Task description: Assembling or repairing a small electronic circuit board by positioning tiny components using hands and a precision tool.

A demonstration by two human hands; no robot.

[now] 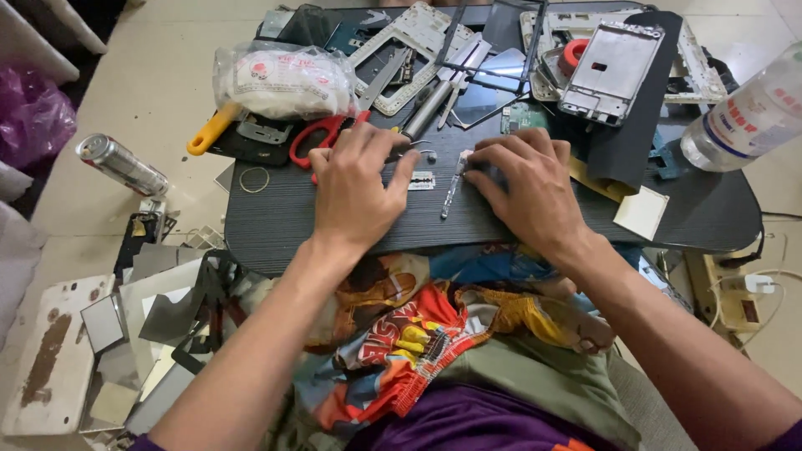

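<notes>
**Bare forearms, bright printed clothing**

Both arms are bare down to the left hand (355, 188) and the right hand (530, 188) — no watch, rings or gloves show. Purple sleeve edges peek in at the bottom corners. Lower down lies purple fabric, olive-green cloth, and a busy cartoon-style print in red, yellow, orange and blue.

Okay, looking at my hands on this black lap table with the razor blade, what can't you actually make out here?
Head view:
- Right hand covers whatever its fingers press; grip unclear.
- Left hand hides the scissors' red handles partly.
- Razor blade: too small for detail.
- Plastic bottle: cut off by the right edge.
- Table near edge: hidden by forearms.
</notes>
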